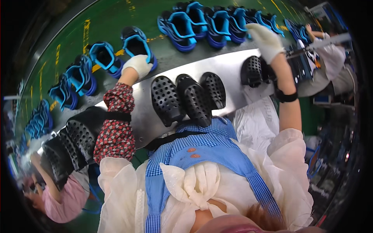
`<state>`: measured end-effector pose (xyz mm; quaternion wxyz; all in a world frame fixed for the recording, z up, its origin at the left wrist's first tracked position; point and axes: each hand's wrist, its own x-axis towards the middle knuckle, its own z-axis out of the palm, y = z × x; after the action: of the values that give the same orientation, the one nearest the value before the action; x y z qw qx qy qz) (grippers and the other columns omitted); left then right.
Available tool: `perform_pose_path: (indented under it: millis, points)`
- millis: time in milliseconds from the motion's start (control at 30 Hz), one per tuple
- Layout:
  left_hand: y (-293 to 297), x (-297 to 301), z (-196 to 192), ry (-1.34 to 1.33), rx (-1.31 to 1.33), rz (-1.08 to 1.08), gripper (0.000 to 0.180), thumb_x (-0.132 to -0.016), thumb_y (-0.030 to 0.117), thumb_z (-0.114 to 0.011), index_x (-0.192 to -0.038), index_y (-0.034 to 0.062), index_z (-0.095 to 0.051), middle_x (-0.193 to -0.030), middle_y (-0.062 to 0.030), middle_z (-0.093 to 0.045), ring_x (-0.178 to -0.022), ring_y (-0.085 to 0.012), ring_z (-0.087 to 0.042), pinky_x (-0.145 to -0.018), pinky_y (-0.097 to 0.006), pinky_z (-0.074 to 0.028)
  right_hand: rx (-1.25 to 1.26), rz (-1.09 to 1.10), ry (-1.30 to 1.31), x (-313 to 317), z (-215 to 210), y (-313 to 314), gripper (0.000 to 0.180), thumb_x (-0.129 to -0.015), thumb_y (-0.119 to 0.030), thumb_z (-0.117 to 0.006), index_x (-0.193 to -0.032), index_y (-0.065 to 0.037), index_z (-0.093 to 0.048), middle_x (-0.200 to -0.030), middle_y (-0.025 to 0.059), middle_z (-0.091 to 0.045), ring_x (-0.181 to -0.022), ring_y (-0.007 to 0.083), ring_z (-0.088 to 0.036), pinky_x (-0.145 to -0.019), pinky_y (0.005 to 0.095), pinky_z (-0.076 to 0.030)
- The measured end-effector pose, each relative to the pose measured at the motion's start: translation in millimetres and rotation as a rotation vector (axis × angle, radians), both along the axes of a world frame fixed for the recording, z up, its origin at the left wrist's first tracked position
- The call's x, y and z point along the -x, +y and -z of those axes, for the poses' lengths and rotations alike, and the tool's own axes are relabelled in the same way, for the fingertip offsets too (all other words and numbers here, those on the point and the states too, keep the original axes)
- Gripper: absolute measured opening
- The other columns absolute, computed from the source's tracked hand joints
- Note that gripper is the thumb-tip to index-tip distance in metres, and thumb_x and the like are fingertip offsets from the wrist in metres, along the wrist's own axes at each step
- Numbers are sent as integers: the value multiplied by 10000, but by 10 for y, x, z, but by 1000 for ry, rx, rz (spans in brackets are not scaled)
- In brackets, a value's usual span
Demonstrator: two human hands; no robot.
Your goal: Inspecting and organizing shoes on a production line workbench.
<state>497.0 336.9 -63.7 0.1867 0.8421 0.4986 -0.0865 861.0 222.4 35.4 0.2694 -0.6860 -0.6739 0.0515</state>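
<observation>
My left hand [138, 66], in a white glove, is closed at the near end of a black and blue shoe [136, 46] with a bright blue lining. The shoe stands on the green surface just past a metal ledge. My right hand [266, 42], also gloved in white, is raised at the right with its fingers stretched toward a row of similar shoes [218, 29]; whether its fingertips touch one I cannot tell. Between my arms, several black perforated shoe-shaped forms [167, 99] lie on the ledge. Another black perforated form [252, 72] sits below my right hand.
The metal ledge [241, 91] runs along my front. More shoes [79, 75] line the green surface [112, 17] at left. Further perforated forms [79, 134] lie by my left sleeve. A white bag [256, 120] hangs near my right side. Other people [64, 198] work at both ends.
</observation>
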Motion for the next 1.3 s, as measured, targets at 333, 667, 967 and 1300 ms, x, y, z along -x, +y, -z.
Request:
perform_pose_path:
  millis: [333,667,967,1300]
  points:
    - [87,-298,74,-242,-99,26,435,-785,364,-562,-1060,29,-587,-1064,-207,-585,-1007,-362,-541,-874,-394,-429,345,453,29,-1016,243,-1328,346,-782,-206,-593,-1107,-87,-587,-974,135,-618,-871,238,-620,-781,301,-465]
    - [74,-131,88,-316,-122,21,511,-781,348,-586,-1192,51,-528,-1155,-173,-543,-1068,-311,-521,-927,-352,-404,328,412,52,-1222,652,-1309,329,-766,-114,-590,-1091,-70,-562,-1021,104,-593,-923,235,-596,-829,304,-457]
    - [20,-20,130,-408,-122,-7,479,-784,338,-575,-1164,48,-544,-1150,-174,-535,-1066,-315,-514,-936,-349,-399,441,475,160,-1184,507,-1280,320,-762,-157,-616,-1063,-56,-575,-1014,84,-587,-865,198,-601,-775,298,-470]
    - [-19,-130,-308,-994,-16,-133,426,-869,288,-563,-1179,-2,-534,-1070,-111,-586,-927,-178,-590,-803,-273,-466,77,9,430,-9,-322,-531,327,-744,-9,-632,-1059,-6,-544,-960,58,-584,-859,128,-595,-778,254,-469]
